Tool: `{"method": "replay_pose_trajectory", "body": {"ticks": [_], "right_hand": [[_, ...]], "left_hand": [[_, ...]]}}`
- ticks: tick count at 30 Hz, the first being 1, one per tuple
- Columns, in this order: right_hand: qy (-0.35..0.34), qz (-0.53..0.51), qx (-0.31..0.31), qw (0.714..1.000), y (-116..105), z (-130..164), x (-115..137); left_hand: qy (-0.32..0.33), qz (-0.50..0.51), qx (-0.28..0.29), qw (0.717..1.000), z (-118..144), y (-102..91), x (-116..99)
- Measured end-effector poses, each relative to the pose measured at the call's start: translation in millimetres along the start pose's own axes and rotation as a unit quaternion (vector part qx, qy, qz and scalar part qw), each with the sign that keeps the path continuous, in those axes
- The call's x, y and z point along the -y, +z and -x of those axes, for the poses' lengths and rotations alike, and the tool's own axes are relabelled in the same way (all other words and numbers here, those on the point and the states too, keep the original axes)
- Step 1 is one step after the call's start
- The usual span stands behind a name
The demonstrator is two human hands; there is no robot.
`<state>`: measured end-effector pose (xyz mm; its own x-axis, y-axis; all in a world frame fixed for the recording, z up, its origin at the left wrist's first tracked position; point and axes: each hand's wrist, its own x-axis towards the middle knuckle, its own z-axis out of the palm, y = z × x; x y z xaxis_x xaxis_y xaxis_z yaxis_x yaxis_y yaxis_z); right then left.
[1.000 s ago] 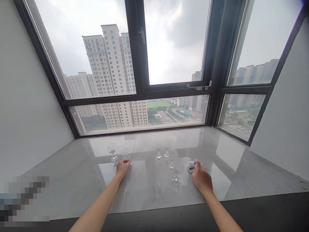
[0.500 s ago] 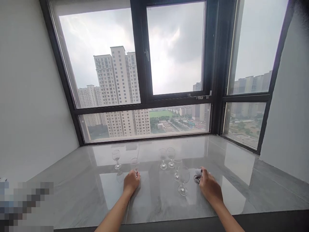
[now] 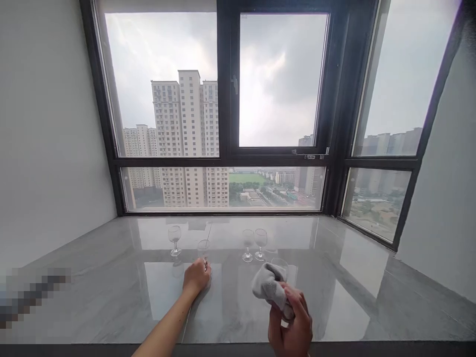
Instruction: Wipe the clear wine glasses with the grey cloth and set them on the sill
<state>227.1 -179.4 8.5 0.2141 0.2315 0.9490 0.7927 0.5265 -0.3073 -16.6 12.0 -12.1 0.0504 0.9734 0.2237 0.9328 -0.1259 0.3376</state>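
My left hand [image 3: 196,278] is closed around the stem of a clear wine glass [image 3: 203,245], whose bowl rises above the fist. In my right hand [image 3: 293,325], a bunched grey cloth [image 3: 267,283] is gripped between thumb and fingers, raised above the near part of the ledge. Just behind the cloth shows the rim of another wine glass [image 3: 281,267]; most of that area is hidden by the cloth and hand. Two wine glasses, a left one [image 3: 247,245] and a right one [image 3: 261,244], stand upright side by side farther back.
One more wine glass [image 3: 174,241] stands upright at the left. The glossy grey stone ledge [image 3: 122,277] reflects the window [image 3: 223,159], whose dark frame runs along its back. Walls close in the left and right sides; the ledge's front edge lies near me.
My right hand has moved left and nearer, lifting the cloth in front of the two near glasses. My left hand keeps its hold on the glass stem. The view has levelled slightly.
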Motion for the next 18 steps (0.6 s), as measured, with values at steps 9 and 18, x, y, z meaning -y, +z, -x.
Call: {"method": "replay_pose_trajectory", "body": {"ticks": [9, 18], "right_hand": [[0.203, -0.1, 0.137, 0.964, 205.0, -29.4, 16.2], [0.336, -0.181, 0.08, 0.921, 224.1, -20.4, -16.6]], "left_hand": [[-0.001, 0.006, -0.01, 1.0, 7.3, -3.1, -4.2], [-0.002, 0.002, -0.009, 1.0, 3.8, -3.9, -3.8]]}}
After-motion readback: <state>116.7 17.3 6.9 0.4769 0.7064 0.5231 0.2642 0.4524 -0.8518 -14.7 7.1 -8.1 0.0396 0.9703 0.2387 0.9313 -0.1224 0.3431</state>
